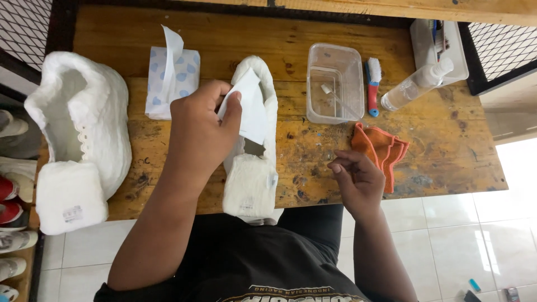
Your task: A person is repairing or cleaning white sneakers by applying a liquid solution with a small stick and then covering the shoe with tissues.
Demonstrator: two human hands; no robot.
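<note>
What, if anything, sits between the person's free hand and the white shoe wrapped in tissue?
Nothing visible. The right hand hovers empty beside the wrapped shoe, with only bare wooden table between them. The left hand already presses a tissue sheet onto it.

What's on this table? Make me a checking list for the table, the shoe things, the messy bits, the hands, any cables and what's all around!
Surface: wooden table, stained and scuffed.
Job's things: white tissue sheet held over a tissue-wrapped shoe; second wrapped shoe at left.
Clutter: tissue pack, clear tub, small brush, spray bottle, orange cloth.
Hands: left hand pinches the sheet; right hand empty, at the table's edge.
Cables: nothing seen.
Surroundings: tiled floor, shoes on a rack at left.
</note>
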